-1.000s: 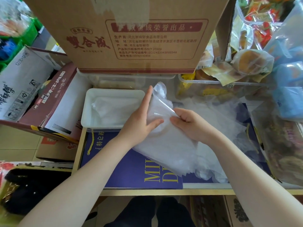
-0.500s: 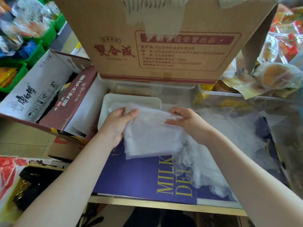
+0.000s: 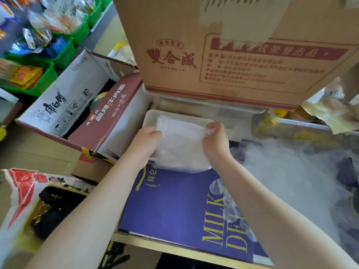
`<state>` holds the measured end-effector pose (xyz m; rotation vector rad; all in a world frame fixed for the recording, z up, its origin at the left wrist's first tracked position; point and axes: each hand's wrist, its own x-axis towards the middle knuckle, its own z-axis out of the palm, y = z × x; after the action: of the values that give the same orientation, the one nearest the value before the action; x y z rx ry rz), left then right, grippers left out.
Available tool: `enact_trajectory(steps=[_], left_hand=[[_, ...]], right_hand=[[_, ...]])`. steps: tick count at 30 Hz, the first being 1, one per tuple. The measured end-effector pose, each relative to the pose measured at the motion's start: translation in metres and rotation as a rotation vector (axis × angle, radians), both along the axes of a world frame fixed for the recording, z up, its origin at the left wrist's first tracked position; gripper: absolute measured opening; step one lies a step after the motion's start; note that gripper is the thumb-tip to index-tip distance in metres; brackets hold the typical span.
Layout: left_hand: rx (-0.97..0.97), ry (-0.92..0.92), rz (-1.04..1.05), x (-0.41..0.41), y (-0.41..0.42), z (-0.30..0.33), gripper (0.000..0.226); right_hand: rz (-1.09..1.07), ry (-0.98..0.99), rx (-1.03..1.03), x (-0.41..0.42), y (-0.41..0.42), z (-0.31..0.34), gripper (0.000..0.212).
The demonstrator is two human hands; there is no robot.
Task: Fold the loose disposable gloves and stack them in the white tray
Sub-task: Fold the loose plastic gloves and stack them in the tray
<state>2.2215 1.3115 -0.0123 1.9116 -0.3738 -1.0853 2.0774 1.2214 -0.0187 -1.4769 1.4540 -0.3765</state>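
A folded translucent disposable glove [image 3: 179, 140] hangs over the white tray [image 3: 150, 116], its lower edge draped past the tray's near rim. My left hand [image 3: 146, 141] grips the glove's left edge. My right hand [image 3: 214, 140] pinches its upper right corner. A heap of loose translucent gloves [image 3: 291, 171] lies to the right on the purple box [image 3: 174, 206]. What lies in the tray under the held glove is hidden.
A big brown cardboard box [image 3: 223, 45] overhangs the tray from behind. Open cartons [image 3: 77, 105] stand to the left. A clear bin with packaged food [image 3: 303, 125] sits at the right. Green baskets [image 3: 48, 55] line the far left floor.
Both hands have carried the folded glove from above the purple box leftward and away, over the white tray. The view has shifted closer and to the left.
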Motion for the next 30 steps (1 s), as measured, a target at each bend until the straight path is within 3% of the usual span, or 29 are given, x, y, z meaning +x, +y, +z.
enact_trajectory(steps=[1,5,9,16,19,22,24,26,30], left_hand=[[0.039,-0.048,0.004,0.000,-0.001,-0.003,0.012],[0.181,-0.275,-0.057,0.000,-0.012,-0.005,0.023],[0.277,-0.484,-0.120,0.005,-0.024,-0.004,0.032],[0.307,-0.679,-0.241,-0.002,-0.035,0.003,0.034],[0.427,-1.031,-0.472,-0.003,-0.028,0.014,0.046],[0.218,-1.392,-0.568,0.003,-0.017,0.014,0.060],[0.113,-1.387,-0.756,0.003,-0.015,0.013,0.055],[0.230,-1.237,-0.937,0.001,-0.015,0.009,0.039],[0.355,-1.120,-0.826,0.005,-0.013,-0.008,0.033]], right_hand=[[0.048,0.027,-0.031,0.002,0.001,0.000,0.041],[0.350,0.180,-0.156,0.004,0.006,-0.002,0.054],[0.585,0.255,-0.448,-0.010,0.013,-0.007,0.070],[0.914,0.364,-0.535,-0.022,0.007,-0.014,0.047],[0.986,0.509,-0.553,-0.017,0.003,-0.015,0.044],[1.003,0.569,-0.537,-0.009,0.003,-0.015,0.033],[0.999,0.603,-0.523,-0.003,0.003,-0.012,0.025],[0.977,0.634,-0.511,0.002,0.002,-0.009,0.028],[0.863,0.604,-0.454,0.010,-0.003,-0.009,0.055]])
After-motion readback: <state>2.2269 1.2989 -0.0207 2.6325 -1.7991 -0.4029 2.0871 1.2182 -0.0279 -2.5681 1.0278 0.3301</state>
